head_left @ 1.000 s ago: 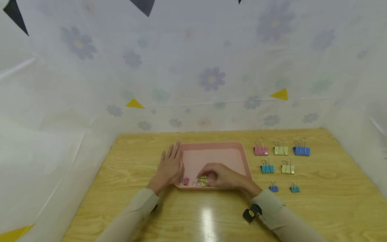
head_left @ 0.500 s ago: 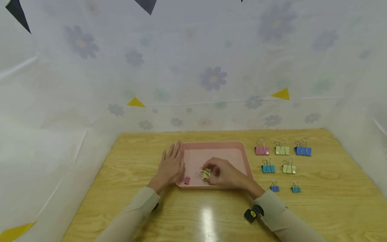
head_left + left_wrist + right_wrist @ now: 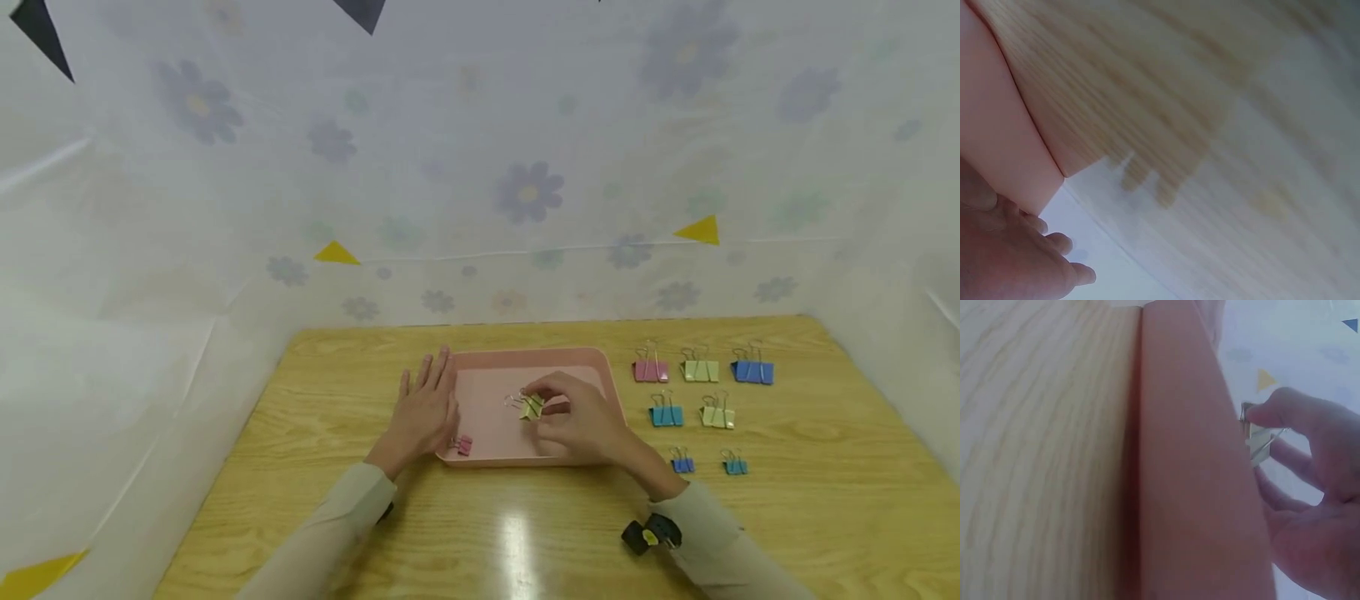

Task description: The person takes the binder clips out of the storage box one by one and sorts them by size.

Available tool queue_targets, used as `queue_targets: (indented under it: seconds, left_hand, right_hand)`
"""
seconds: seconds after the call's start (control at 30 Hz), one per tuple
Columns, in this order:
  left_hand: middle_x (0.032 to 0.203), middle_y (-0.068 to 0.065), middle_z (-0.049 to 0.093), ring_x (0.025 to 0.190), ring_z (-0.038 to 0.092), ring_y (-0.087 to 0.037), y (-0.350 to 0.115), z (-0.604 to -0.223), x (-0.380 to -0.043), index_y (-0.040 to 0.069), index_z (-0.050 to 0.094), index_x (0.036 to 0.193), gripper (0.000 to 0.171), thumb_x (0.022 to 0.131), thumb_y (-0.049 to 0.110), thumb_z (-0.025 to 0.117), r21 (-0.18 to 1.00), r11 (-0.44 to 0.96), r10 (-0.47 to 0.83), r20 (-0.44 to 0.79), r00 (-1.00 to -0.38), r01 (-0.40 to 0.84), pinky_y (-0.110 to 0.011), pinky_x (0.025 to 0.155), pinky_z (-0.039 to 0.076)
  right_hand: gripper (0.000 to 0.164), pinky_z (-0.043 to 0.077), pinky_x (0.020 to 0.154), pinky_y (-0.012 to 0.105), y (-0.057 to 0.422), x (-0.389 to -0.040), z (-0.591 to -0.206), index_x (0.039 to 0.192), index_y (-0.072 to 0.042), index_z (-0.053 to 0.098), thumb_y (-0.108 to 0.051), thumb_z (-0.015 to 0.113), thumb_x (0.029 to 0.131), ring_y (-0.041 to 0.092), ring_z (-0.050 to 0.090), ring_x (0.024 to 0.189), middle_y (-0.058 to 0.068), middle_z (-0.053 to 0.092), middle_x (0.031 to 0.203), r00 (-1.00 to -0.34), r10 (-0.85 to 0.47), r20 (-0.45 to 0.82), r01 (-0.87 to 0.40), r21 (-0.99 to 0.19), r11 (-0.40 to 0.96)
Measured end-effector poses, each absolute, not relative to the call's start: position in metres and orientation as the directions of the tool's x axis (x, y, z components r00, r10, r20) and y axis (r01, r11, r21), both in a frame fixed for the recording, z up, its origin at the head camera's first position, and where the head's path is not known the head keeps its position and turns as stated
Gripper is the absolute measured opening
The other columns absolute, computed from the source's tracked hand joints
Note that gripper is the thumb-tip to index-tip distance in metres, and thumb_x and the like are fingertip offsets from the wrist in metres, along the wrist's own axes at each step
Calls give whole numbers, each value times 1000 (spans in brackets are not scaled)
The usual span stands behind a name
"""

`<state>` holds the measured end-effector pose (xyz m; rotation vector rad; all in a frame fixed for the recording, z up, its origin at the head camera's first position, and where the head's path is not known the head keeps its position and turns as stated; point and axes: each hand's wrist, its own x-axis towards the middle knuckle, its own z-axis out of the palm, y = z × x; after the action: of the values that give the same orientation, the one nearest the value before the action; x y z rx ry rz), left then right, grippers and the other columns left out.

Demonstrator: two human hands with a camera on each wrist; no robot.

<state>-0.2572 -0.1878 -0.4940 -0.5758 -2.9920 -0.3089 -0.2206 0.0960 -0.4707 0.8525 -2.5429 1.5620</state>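
Observation:
My right hand (image 3: pixel 581 417) pinches a yellow-green binder clip (image 3: pixel 532 407) above the pink tray (image 3: pixel 540 462), its wire handles pointing left. In the right wrist view the clip (image 3: pixel 1260 447) shows between thumb and fingers, partly behind the tray's side wall (image 3: pixel 1197 462). My left hand (image 3: pixel 422 414) rests along the tray's left rim with straight fingers. Those fingers reach past the tray corner in the left wrist view, where the hand (image 3: pixel 1010 256) lies against the pink wall. A small pink binder clip (image 3: pixel 465 446) lies in the tray's near left corner.
Right of the tray, binder clips stand in rows on the wooden table (image 3: pixel 360 533). The back row has a pink clip (image 3: pixel 650 371), a yellow one (image 3: pixel 701 371) and a blue one (image 3: pixel 753 372). Smaller clips (image 3: pixel 666 415) stand nearer. A flowered sheet (image 3: pixel 480 283) hangs behind.
My right hand has lifted the yellow-green binder clip from the tray's near side and carried it right and away from me. The left hand stays at the rim.

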Motion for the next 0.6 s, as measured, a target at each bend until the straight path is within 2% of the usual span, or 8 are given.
queue_targets:
  seconds: [0.2,0.33,0.6]
  left_hand:
    - [172,-9,10,156,12,-36,-187,-493,-258,4,16,165,60,109,23,29,177,910,360,115,-926,375,-66,120,11]
    - [172,-10,10,156,13,-36,-184,-487,-254,3,17,164,60,109,22,32,167,917,351,98,-931,364,-65,120,11]
    - [171,-11,13,156,15,-36,-187,-490,-254,2,19,164,61,108,23,32,156,920,345,111,-932,359,-67,119,10]
  right_hand:
    - [41,58,89,47,113,-213,-460,120,0,69,9,79,82,32,64,104,13,65,116,-861,-348,370,-476,-828,295]
    - [41,58,89,46,124,-206,-455,121,-4,70,5,82,82,29,63,105,9,66,114,-881,-289,375,-457,-833,313]
    - [47,59,87,41,144,-194,-451,124,-5,69,9,80,81,20,61,104,9,65,118,-871,-213,443,-491,-796,355]
